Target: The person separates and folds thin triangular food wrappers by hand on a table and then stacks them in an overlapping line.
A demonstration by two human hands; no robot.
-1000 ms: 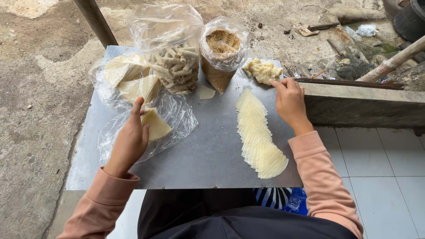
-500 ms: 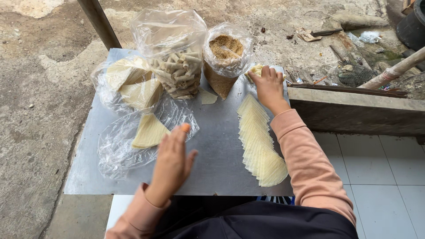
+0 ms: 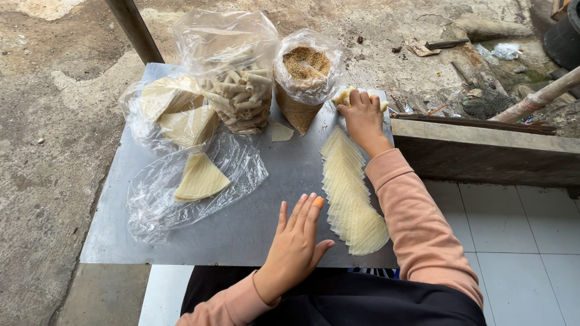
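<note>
Head view, looking down on a grey metal tabletop (image 3: 241, 229). Right hand (image 3: 362, 118) at the far edge, fingers curled over a small pale yellow lump of filling or folded pastry (image 3: 343, 96), gripping it, though the grasp itself partly hidden. Left hand (image 3: 296, 241) flat and released, fingers spread, resting on bare metal just beside the near end of a long overlapped row of thin pale wrapper triangles (image 3: 350, 193). Row laid out and, by the look of it, unfilled. Further wrappers in an open clear bag (image 3: 193, 178) to the left, more stacked in another bag (image 3: 169, 108) behind. Finished rolled sticks filling a tall clear bag (image 3: 235, 90), brown crumb-like filling in a bag (image 3: 302, 78) alongside. Judging from this: a good batch rolled, a full row plus two bags of wrappers yet to go.
</note>
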